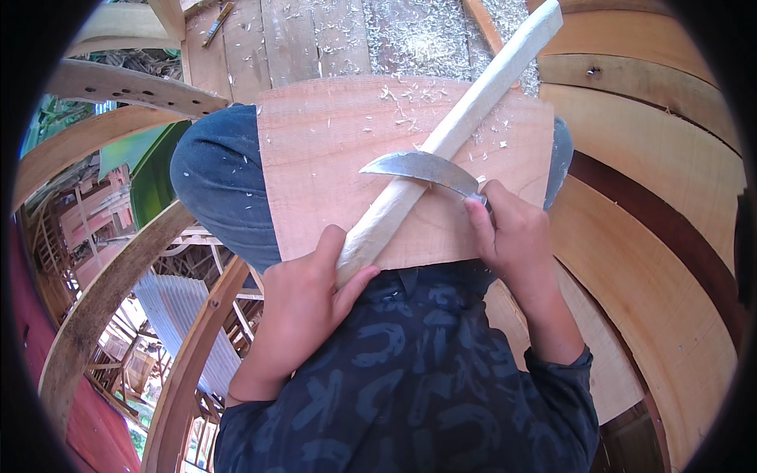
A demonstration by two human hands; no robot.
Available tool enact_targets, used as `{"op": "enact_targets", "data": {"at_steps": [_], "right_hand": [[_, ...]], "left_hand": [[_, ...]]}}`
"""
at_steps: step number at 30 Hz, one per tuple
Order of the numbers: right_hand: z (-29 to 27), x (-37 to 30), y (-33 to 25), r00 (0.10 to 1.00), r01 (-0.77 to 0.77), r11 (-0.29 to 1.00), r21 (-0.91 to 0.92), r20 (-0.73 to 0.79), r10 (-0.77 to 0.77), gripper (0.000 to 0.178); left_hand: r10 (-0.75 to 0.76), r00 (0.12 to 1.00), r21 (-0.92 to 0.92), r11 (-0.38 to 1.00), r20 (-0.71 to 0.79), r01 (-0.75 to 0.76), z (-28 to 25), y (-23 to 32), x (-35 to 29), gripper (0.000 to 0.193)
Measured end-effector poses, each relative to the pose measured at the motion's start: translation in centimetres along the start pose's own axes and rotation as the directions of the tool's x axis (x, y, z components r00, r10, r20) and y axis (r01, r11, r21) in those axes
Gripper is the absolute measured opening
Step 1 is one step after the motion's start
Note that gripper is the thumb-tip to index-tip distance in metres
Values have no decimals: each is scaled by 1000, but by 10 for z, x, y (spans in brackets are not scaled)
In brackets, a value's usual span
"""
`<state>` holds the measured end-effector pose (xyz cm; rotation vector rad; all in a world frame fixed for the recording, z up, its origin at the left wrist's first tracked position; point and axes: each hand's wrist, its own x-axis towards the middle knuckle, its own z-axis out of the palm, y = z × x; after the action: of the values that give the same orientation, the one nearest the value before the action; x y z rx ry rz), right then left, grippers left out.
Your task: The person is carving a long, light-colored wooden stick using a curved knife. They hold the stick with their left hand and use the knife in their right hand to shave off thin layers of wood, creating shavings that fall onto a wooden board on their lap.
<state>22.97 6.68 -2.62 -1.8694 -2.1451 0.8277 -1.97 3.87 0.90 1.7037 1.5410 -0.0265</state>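
Across my lap lies a flat wooden board (pixel 315 173) with a few curled shavings on it. A long pale wooden stick (pixel 465 118) rests slantwise over the board, its far end past the upper right edge. My left hand (pixel 306 288) is wrapped round the stick's near end. In my right hand (pixel 509 229) is a knife with a curved blade (pixel 422 165); its handle is mostly hidden by my fingers. The blade lies crosswise over the middle of the stick, touching it, with its tip pointing left.
Wood shavings (pixel 430 43) are scattered over the plank floor (pixel 288 43) ahead. A small yellowish stick-like object (pixel 217 24) lies at the far left. Curved planks (pixel 646 150) wall the right side. Open wooden ribs (pixel 110 296) stand on the left, with a corrugated sheet (pixel 185 315) beyond.
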Motion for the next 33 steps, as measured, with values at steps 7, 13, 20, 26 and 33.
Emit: {"op": "enact_targets", "data": {"at_steps": [7,13,20,26,33], "right_hand": [[-16,18,50,971,-156,980,-120,-199,130,34],[-36,8,46,961,-216,976,-13,-178,210,31],[-9,1,7,999,-16,999,-34,-45,14,27],[-27,26,57,951,-259,963,-81,-196,239,28],[-10,2,6,997,-65,998,5,-29,65,30]], "left_hand": [[-49,999,-35,998,5,49,-1,3,0,41],[-46,998,-51,998,47,49,-6,0,3,41],[-47,998,-53,997,32,48,-2,0,5,41],[-50,998,-41,998,43,51,-6,1,7,41],[-28,999,-71,997,36,30,-4,0,10,39]]}}
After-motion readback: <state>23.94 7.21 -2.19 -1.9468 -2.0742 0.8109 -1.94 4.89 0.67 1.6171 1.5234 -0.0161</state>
